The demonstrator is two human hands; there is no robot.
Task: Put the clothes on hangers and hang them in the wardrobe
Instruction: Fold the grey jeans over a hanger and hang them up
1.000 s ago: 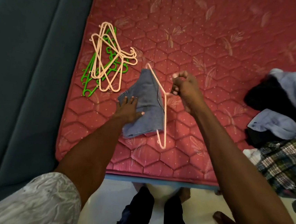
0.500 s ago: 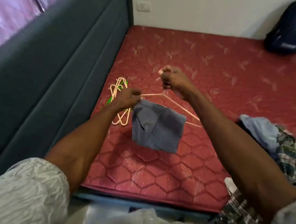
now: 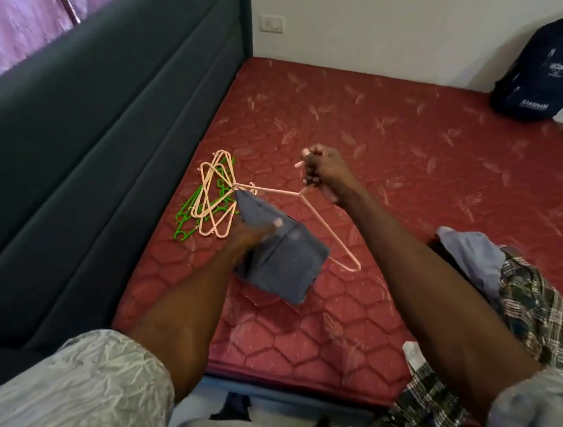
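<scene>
Gripping the hook of a peach hanger [image 3: 320, 224] in the clenched right hand [image 3: 323, 174], lifted clear above the red mattress [image 3: 398, 162]. Clutching folded grey-blue cloth [image 3: 282, 261] in the left hand [image 3: 254, 233], thumb pressing on top, fingers wrapping underneath. Draping that cloth over the hanger's lower bar, toward the hanger's left end, with the right end of the frame poking out bare. Hovering both over the mattress's left half, nearer the front edge than the far one.

Lying just behind the left hand, close to the mattress's left edge: a tangled pile of spare hangers [image 3: 211, 196], peach ones on top of green ones, partly hiding behind the held hanger's tip. Running along that left edge: a dark grey padded headboard [image 3: 107, 148], with pink curtain [image 3: 22, 2] showing above it. Sitting at the front right corner: a heap of clothes [image 3: 513, 290], pale blue on top of plaid, spilling over the front edge and partly hiding behind the right forearm. Leaning at the far right corner against the white wall: a dark blue backpack [image 3: 548, 70]. Showing on the far wall: a white socket plate [image 3: 272, 24].
</scene>
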